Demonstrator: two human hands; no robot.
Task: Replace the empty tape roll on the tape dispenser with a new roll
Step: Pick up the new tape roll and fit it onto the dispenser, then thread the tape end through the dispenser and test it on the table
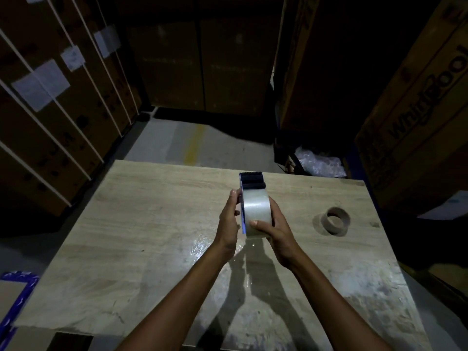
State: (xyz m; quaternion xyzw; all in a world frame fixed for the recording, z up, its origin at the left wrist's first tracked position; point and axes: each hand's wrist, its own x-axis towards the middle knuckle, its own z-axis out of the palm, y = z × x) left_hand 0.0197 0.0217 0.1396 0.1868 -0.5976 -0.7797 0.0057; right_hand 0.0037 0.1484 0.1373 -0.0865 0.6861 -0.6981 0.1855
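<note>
I hold a tape dispenser above the middle of the wooden table. Its toothed blade and black roller point away from me. A full roll of clear tape sits on it. My left hand grips the dispenser's left side plate. My right hand wraps the roll from the right, thumb pressed on its near face. The empty cardboard core lies on its side on the table, well to the right of my hands.
Tall cardboard boxes with white straps stand left of the table, and more boxes rise at the right. Crumpled clear plastic lies beyond the far right corner. A box with blue tape sits at lower left.
</note>
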